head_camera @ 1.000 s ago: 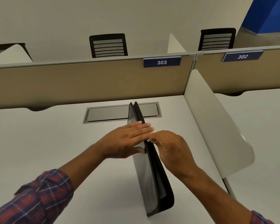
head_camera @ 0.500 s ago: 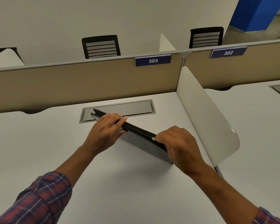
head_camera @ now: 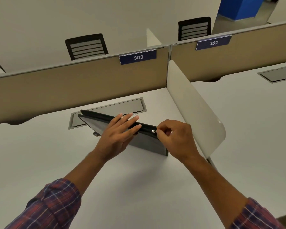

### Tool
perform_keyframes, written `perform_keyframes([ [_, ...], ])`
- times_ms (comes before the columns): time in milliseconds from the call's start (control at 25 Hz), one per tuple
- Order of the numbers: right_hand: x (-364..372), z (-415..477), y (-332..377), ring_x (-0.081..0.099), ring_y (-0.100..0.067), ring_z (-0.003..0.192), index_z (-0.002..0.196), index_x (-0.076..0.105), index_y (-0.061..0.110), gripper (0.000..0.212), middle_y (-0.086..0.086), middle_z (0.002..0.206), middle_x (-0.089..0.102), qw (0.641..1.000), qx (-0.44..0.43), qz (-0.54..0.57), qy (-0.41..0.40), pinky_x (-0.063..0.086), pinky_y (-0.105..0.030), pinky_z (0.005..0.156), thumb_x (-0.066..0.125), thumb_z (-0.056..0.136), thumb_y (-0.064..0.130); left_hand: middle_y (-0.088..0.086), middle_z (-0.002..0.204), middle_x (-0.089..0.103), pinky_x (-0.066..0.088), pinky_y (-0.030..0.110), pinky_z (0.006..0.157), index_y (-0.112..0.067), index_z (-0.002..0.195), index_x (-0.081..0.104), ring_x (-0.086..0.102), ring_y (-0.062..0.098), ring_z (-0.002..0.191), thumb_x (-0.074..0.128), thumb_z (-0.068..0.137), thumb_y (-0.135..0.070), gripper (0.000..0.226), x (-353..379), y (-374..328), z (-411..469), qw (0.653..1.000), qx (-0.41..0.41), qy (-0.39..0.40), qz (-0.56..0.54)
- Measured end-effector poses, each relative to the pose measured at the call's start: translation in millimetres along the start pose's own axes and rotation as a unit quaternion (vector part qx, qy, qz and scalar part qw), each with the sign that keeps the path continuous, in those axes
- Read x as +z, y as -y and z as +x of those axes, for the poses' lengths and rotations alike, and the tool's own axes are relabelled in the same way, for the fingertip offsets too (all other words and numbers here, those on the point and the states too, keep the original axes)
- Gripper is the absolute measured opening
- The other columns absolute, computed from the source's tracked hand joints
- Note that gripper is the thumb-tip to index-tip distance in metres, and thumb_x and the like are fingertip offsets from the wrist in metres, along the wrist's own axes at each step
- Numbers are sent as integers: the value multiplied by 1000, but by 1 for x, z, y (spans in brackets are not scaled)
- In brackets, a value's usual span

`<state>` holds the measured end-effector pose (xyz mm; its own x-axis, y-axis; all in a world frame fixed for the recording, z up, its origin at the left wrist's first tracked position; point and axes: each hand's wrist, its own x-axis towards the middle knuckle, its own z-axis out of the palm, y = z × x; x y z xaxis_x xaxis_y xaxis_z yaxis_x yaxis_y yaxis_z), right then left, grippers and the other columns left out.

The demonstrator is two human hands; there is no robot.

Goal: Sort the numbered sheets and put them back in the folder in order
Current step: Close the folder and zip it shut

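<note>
Folder had swung round over the last second: from edge-on, pointing away from me, to lying across in front of me. The flat black zip-around folder with the grey fabric face (head_camera: 144, 142) stood on its long edge on the desk, leaning a little, zipped edge up. My left hand (head_camera: 117, 134) had gone from curled over the top edge half a second earlier to flat, fingers spread, palm against the grey face and fingertips reaching over the black top. My right hand (head_camera: 173, 138) stayed pinched on the small silver zip pull (head_camera: 153, 131), fingers closed on it, near the right end of the top edge.

My read: folder was braced and ready to unzip. No numbered sheets in sight, presumably inside, so sorting hadn't started. Couldn't tell whether the zip was partly open.

Surface: matte white laminate desk (head_camera: 40, 154), bare apart from the folder and my arms, with a grey metal cable hatch (head_camera: 122, 106) just behind it. Tan fabric partition (head_camera: 56, 90) at the back carried a blue plate reading 303 (head_camera: 137, 57); a white curved side divider (head_camera: 193, 113) stood close on my right. Beyond: two black mesh chair backs (head_camera: 87, 46), neighbouring desk tagged 302 (head_camera: 213, 42), a blue column (head_camera: 238, 7) far right.
</note>
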<state>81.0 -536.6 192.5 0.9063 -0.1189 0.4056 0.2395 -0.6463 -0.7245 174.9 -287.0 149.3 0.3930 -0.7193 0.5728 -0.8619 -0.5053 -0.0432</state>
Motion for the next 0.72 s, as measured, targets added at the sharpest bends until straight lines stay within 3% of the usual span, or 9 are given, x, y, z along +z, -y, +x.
perform_keyframes([
  [120, 6, 5, 8, 66, -9, 67, 90, 76, 19, 11, 6, 78, 72, 996, 89, -13, 6, 55, -16, 65, 79, 93, 29, 13, 153, 53, 36, 61, 118, -8, 138, 66, 43, 33, 148, 66, 103, -19, 36, 5, -3, 8, 1000, -24, -7, -13],
  [360, -15, 0, -15, 69, -7, 68, 78, 74, 21, 13, 13, 72, 71, 974, 204, 71, -65, 54, -12, 61, 83, 87, 19, 11, 148, 56, 31, 63, 121, -8, 129, 71, 45, 32, 147, 62, 102, -23, 33, 10, 6, 19, 995, -63, -1, -75],
  [560, -12, -26, -48, 69, -9, 67, 71, 72, 21, 20, 11, 67, 71, 958, 252, 101, -95, 57, -21, 65, 84, 84, 12, 10, 146, 57, 32, 64, 120, -9, 125, 73, 46, 33, 146, 61, 100, -26, 33, 9, 4, 23, 991, -87, 10, -96],
  [720, 13, -43, -83, 70, -9, 70, 78, 74, 20, 14, 9, 72, 72, 939, 301, 132, -101, 59, -23, 69, 85, 85, 15, 13, 144, 58, 33, 66, 119, -7, 122, 75, 49, 35, 143, 63, 98, -24, 31, 8, 0, 28, 990, -101, 11, -102],
])
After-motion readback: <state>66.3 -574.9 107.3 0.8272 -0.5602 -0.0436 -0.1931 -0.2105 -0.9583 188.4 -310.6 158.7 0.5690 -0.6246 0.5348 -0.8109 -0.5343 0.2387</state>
